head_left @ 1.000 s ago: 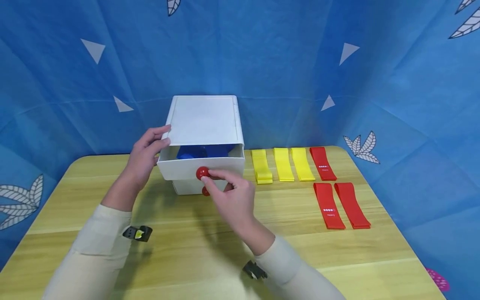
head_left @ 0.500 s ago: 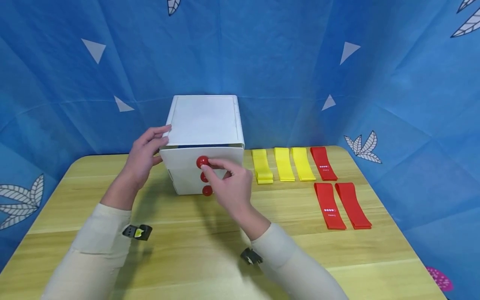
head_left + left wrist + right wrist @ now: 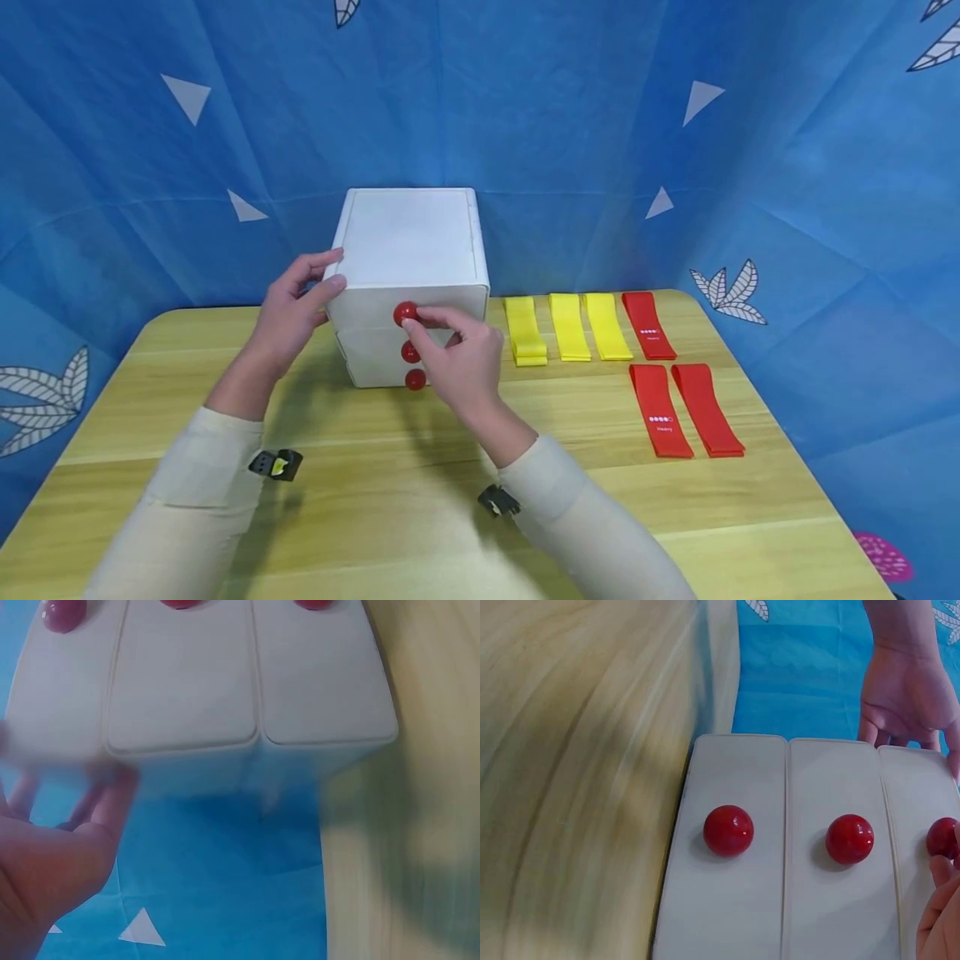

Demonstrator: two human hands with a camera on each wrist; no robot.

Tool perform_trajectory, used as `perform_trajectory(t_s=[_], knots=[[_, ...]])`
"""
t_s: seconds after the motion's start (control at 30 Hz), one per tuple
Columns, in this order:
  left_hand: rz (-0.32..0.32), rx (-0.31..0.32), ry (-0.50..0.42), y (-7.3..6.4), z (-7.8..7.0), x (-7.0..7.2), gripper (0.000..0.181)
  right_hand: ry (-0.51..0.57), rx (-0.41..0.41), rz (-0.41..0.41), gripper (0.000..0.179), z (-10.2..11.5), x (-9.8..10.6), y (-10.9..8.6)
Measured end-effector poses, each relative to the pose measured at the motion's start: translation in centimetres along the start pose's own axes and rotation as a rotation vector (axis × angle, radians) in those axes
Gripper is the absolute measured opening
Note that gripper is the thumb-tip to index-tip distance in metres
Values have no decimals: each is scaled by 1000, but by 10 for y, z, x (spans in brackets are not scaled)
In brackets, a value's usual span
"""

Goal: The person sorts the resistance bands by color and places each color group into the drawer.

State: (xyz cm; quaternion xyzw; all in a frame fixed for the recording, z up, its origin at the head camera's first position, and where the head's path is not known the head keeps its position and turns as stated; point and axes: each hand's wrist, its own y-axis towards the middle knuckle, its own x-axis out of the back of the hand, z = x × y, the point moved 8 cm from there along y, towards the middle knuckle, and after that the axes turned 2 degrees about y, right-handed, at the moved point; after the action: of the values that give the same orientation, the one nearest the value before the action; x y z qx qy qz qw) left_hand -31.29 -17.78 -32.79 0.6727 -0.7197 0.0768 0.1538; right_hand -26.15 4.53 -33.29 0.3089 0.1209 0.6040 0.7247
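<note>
A small white chest of drawers (image 3: 408, 237) stands at the back of the table, its three drawer fronts flush. Each drawer front carries a round red knob. My right hand (image 3: 470, 362) pinches the top drawer's knob (image 3: 404, 313) between thumb and forefinger. The middle knob (image 3: 849, 839) and the bottom knob (image 3: 728, 831) show fully in the right wrist view. At the chest's upper left edge, my left hand (image 3: 291, 321) grips the side, thumb near the front corner. Some of its fingertips are hidden behind the chest in the left wrist view.
Right of the chest lie several folded bands on the wooden table (image 3: 360, 517): yellow bands (image 3: 568, 327) and red bands (image 3: 660, 412). A blue patterned cloth (image 3: 570, 125) hangs behind the table and along its sides.
The top drawer has slid back from partly pulled out to fully in, covering the blue contents seen earlier. My right hand moved in with its knob; the left hand stayed at the chest's side.
</note>
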Motion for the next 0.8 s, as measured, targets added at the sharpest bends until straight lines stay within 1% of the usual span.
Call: perform_trajectory(t_s=[0.17, 0.27, 0.4, 0.6, 0.7, 0.8], knots=[[3, -47, 37, 1, 0, -1, 58, 5, -59, 3, 18, -13, 2, -11], [3, -61, 46, 0, 0, -1, 60, -2, -107, 9, 19, -24, 4, -21], [-11, -69, 38, -1, -1, -2, 60, -23, -138, 18, 20, -35, 4, -31], [-52, -91, 33, -1, 0, -4, 58, -16, -154, 42, 23, -44, -4, -40], [-67, -108, 46, -2, 2, -3, 57, -10, -182, 60, 26, -47, -10, -42], [-69, -121, 49, -2, 3, -3, 57, -8, -216, 66, 28, -49, -13, -43]])
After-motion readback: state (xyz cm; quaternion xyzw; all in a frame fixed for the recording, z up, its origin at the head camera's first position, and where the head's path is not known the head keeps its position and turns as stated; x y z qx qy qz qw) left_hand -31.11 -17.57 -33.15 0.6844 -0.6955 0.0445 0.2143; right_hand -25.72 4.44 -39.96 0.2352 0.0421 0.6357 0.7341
